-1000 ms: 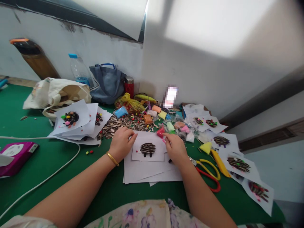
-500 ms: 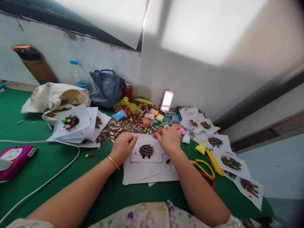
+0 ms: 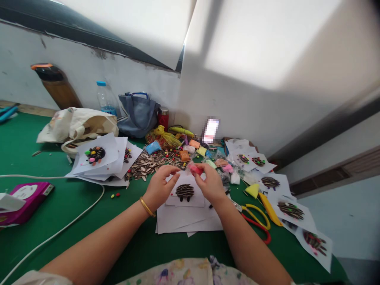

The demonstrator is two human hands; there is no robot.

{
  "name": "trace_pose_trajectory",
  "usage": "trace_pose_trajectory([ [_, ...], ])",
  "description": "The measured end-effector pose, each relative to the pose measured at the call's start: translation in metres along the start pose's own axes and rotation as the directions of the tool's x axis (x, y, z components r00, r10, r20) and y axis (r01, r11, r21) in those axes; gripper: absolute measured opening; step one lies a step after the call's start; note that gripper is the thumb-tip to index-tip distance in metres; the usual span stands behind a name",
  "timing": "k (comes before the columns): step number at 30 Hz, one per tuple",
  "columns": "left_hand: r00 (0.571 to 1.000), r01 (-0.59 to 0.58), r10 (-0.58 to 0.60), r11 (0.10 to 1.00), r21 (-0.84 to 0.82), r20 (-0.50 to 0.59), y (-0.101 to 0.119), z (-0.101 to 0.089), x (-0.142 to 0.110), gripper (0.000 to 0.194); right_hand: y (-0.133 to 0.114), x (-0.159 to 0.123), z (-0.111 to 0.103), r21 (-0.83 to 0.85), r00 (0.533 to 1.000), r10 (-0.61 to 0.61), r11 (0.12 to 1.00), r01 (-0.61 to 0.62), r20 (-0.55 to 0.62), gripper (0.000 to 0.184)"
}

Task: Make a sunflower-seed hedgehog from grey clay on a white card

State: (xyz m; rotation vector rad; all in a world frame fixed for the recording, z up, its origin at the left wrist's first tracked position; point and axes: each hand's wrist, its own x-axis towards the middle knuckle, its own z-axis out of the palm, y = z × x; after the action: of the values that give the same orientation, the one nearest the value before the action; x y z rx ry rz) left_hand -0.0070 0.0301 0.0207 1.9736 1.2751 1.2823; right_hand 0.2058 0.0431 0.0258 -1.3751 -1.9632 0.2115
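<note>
My right hand pinches a small packet of red modelling clay in clear wrapping, above the far edge of a white card. On that card, a hedgehog picture made of sunflower seeds has dark feet and a small pink nose. My left hand, with a gold bracelet at the wrist, hovers over the card's left side. Its thumb and fingers are apart, and nothing shows between them. Under the card lie blank white sheets.
Loose sunflower seeds and coloured clay packets spread beyond my hands. Red-and-yellow scissors and a yellow cutter lie right. Finished cards line the right edge; more sheets are stacked left. A white cable crosses the left side.
My right hand has lifted the red clay packet from the pile and drawn it toward the card's top edge. The left hand has opened its fingers and turned toward it.
</note>
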Motion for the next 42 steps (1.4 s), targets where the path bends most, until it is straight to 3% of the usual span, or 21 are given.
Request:
trace_pose_trajectory([
  [3,0.994,0.091,-0.081,0.986,-0.141,0.076,0.014,0.006,0.002,0.019,-0.007,-0.015,-0.002,0.104,1.0,-0.005,0.995,0.004,0.008,0.027],
  [7,0.983,0.149,-0.126,0.971,-0.185,0.13,0.025,0.01,0.009,0.013,-0.007,-0.025,-0.001,0.173,0.998,-0.051,0.984,0.043,0.043,0.04],
  [13,0.979,0.141,-0.106,0.968,-0.207,0.172,0.031,0.009,0.024,0.012,-0.002,-0.029,-0.004,0.354,0.995,-0.018,0.935,-0.017,0.095,0.042],
  [19,0.962,0.023,0.02,0.988,-0.153,0.271,0.039,0.003,0.029,0.015,-0.004,-0.035,-0.003,0.585,0.979,0.103,0.79,-0.186,0.174,0.042],
  [24,0.93,-0.083,0.102,0.994,-0.069,0.354,0.036,0.0,0.023,0.028,-0.011,-0.033,-0.009,0.53,0.974,0.169,0.818,-0.222,0.147,0.025],
  [29,0.917,-0.122,0.136,0.991,-0.061,0.376,0.031,-0.001,0.022,0.027,-0.015,-0.034,-0.011,0.473,0.979,0.137,0.86,-0.193,0.151,0.018],
  [35,0.888,-0.193,0.2,0.979,-0.057,0.415,0.031,-0.002,0.023,0.031,-0.015,-0.034,-0.013,0.506,0.964,0.078,0.839,-0.201,0.254,0.027],
  [42,0.892,-0.241,0.217,0.97,0.011,0.397,0.034,-0.002,0.02,0.016,-0.016,-0.032,-0.016,0.573,0.931,-0.023,0.794,-0.204,0.364,0.044],
])
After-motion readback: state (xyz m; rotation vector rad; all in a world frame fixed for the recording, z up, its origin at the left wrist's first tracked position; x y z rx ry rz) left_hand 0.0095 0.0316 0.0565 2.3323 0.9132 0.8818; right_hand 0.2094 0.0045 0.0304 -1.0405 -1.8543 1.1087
